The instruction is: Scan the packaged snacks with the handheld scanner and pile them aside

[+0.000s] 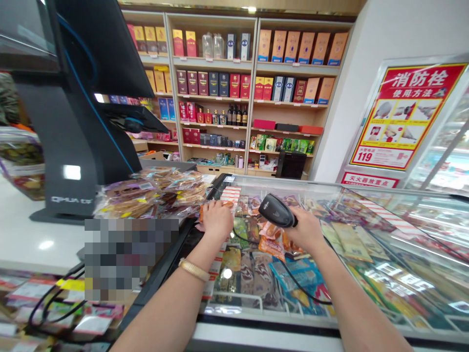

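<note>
In my right hand (306,229) is a black barcode scanner (276,210), its head tilted up and to the left above the freezer's glass top. Small orange snack packets (271,242) show just under the scanner, beside my fingers; whether they rest on the glass or hang from the hand I cannot tell. The scanner's black cable (293,278) loops over the glass. My left hand (218,218), with a gold bracelet (194,270) at the wrist, is closed over an orange packet (201,215) at the freezer's left rim. Its fingertips are partly hidden.
Bagged snacks (157,193) are piled on the white counter (22,234) at left, by a dark register stand (84,122). Frozen goods (252,274) lie beneath the freezer glass. Shelves of boxed bottles (212,84) stand behind, and a red sign (410,117) hangs at right.
</note>
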A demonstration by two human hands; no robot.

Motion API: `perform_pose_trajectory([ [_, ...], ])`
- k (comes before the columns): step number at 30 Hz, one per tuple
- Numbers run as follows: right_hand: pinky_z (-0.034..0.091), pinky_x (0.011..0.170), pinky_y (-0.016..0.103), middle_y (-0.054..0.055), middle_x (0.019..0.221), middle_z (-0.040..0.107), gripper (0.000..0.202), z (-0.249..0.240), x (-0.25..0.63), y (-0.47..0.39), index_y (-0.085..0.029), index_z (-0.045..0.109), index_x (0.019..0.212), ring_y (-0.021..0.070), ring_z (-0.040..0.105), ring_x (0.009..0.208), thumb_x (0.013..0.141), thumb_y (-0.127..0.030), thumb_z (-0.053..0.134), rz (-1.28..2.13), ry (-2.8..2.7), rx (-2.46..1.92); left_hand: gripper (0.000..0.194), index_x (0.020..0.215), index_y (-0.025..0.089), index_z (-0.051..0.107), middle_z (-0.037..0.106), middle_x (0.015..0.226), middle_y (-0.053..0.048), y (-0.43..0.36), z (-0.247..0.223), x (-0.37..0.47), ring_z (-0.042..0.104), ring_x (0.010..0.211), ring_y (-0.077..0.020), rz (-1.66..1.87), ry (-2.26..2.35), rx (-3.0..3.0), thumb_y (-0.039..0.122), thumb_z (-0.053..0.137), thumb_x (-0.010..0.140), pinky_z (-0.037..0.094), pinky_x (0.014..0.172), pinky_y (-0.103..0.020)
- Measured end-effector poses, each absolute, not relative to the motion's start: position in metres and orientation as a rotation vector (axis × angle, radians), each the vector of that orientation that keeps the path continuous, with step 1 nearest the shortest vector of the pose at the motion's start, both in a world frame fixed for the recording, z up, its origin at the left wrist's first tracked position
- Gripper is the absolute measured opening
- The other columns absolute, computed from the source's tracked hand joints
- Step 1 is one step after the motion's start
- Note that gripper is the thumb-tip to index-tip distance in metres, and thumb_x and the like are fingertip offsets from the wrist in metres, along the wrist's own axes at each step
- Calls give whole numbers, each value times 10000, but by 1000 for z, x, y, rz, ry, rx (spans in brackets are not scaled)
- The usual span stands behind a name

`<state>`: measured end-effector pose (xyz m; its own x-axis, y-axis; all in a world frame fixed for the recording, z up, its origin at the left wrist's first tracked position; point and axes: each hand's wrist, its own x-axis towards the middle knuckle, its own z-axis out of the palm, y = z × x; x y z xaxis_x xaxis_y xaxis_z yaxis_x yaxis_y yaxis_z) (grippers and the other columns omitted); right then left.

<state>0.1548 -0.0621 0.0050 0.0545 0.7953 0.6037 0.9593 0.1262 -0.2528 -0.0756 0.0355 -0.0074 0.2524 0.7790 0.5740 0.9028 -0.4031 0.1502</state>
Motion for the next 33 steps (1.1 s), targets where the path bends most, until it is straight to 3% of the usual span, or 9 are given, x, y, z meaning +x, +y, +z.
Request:
perform_pose_trajectory([
  [7,514,798,334,87,1057,726,371,2,159,-60,-219,688,1084,261,679,952,731,-321,633,-395,-1695,-1599,318,1141,212,651,637,1117,-93,18,-11,-49,597,1050,-212,-1205,-993,-2890,223,534,845,478,947,-358],
  [12,515,774,329,84,1014,734,346,1,159,-59,-210,695,1033,259,686,918,712,-318,622,-389,-1685,-1603,318,1146,246,673,545,1292,-102,-4,-20,-32,560,1168,-233,-948,-542,-3208,263,574,844,448,1028,-368],
  [15,514,766,329,89,991,736,342,1,160,-59,-196,693,1021,259,688,898,709,-304,606,-399,-1687,-1606,344,1148,228,674,537,1291,-116,-9,-21,-30,556,1172,-255,-881,-597,-3217,292,629,813,438,1044,-396],
  [21,512,771,331,90,991,736,330,1,159,-59,-190,689,999,263,687,905,698,-273,587,-396,-1691,-1610,363,1111,200,655,585,1201,-101,-4,-27,-28,590,1095,-219,-1059,-701,-3204,277,705,760,473,984,-333],
  [26,511,780,336,97,1005,733,343,0,160,-58,-187,689,1016,265,685,899,709,-310,598,-395,-1697,-1600,152,910,184,650,660,943,-58,0,-30,-25,637,879,-191,-1102,-868,-3143,206,673,761,516,794,-294],
  [33,496,742,299,68,935,736,306,1,160,-59,-207,691,996,239,686,857,720,-267,573,-399,-1700,-1546,280,1051,201,671,711,997,-65,7,-25,-31,656,856,-174,-1342,-917,-3058,147,549,805,509,779,-286],
])
